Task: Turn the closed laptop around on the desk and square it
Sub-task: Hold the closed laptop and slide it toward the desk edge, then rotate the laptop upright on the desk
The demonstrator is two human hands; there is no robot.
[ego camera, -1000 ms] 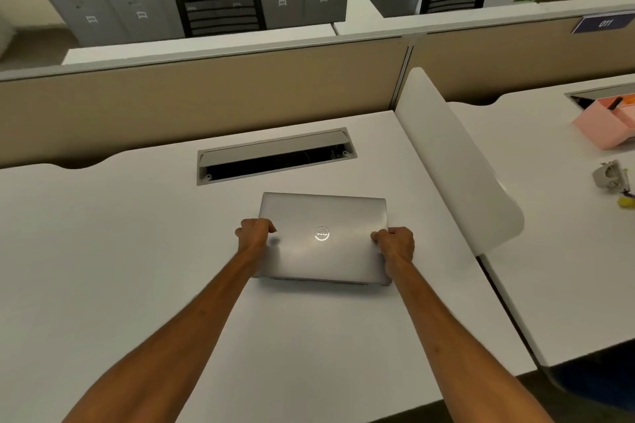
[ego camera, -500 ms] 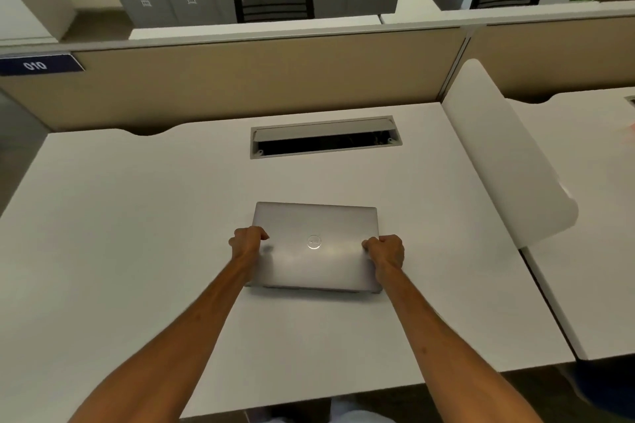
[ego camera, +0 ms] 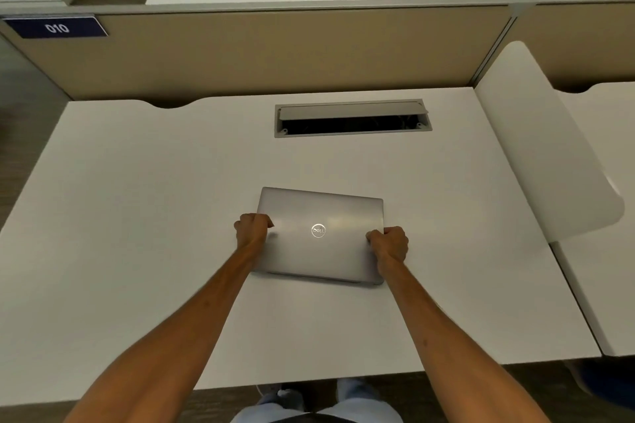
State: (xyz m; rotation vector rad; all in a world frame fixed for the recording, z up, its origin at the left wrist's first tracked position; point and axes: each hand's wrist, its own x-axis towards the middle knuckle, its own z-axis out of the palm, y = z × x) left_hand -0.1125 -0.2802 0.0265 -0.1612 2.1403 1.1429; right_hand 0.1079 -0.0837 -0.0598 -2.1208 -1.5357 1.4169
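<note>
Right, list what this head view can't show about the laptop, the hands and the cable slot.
- Laptop: hinge side not discernible; left edge covered by the left hand, right edge by the right hand.
- Fingertips: curled at the laptop's sides, so the grip underneath is hidden.
- Cable slot: inside too dark to read.
- Desk: near corners run out of frame.

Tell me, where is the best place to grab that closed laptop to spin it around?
Probably by its two short side edges, one from each side, as the left hand and right hand grip now. The laptop lies flat and thin on the desk, so opposite grips should let it pivot evenly.
</note>
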